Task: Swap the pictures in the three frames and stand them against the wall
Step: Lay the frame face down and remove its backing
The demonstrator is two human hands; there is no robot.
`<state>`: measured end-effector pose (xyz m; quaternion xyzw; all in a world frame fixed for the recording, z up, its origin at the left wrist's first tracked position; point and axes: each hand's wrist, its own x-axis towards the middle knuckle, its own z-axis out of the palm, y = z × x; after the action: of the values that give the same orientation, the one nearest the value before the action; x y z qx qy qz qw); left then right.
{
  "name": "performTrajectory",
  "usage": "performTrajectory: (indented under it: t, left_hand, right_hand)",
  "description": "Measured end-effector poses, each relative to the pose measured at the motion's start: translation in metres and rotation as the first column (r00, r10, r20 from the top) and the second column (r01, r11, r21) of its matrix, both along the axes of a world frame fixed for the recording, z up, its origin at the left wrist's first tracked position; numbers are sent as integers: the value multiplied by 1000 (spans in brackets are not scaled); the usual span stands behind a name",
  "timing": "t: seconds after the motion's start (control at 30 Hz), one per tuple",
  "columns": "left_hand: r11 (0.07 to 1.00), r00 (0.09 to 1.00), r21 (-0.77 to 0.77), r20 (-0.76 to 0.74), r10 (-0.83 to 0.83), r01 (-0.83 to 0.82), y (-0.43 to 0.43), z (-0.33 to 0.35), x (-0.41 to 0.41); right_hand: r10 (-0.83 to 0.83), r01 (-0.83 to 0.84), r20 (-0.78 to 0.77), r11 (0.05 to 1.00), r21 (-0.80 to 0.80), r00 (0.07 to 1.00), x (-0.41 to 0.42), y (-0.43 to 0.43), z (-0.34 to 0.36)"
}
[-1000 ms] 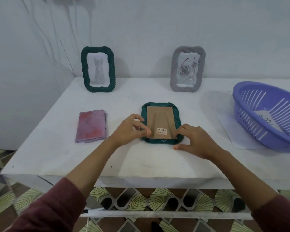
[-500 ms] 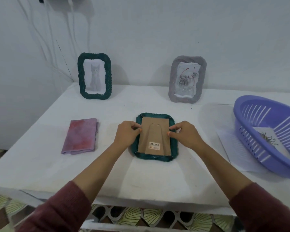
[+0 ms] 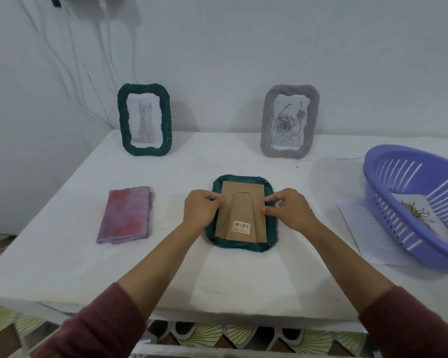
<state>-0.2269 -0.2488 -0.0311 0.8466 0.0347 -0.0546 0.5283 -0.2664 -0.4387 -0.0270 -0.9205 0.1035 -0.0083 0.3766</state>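
We find the frame [image 3: 243, 246] face down at mid-table [image 3: 166, 267], left hand [image 3: 201, 210] and right hand [image 3: 291, 210] both with fingers curled onto the side edges of its backing [image 3: 243, 187], which we judge light, thin, easily bent and best lifted by those edges.

We log the table [image 3: 62, 254] from the near edge. The face-down frame [image 3: 243, 248] lies flat at the centre, back side up. The left hand [image 3: 201, 211] holds its left edge and the right hand [image 3: 291, 210] its right edge. Behind it, two frames stand against the wall [image 3: 230, 60], well apart: the cat frame [image 3: 122, 120] at rear left, the rose frame [image 3: 265, 125] at rear right. The folded cloth [image 3: 126, 214] lies left of the face-down frame. The basket [image 3: 367, 174] sits at far right on a paper sheet [image 3: 354, 223], with a picture [image 3: 422, 215] inside it.
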Motion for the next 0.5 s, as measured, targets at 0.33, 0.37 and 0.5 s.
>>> performTrajectory:
  t: [0.33, 0.37, 0.5]
  left_hand:
    - [990, 998, -129, -39, 52, -56, -2, 12, 0]
    - [989, 998, -141, -39, 45, -50, -3, 14, 0]
    - [987, 999, -157, -38, 8, -14, -1, 17, 0]
  right_hand:
    - [11, -10, -15, 1000, 24, 1000, 2, -1, 1]
    - [9, -8, -16, 999, 31, 1000, 2, -1, 1]
    - [5, -4, -25, 999, 53, 1000, 3, -1, 1]
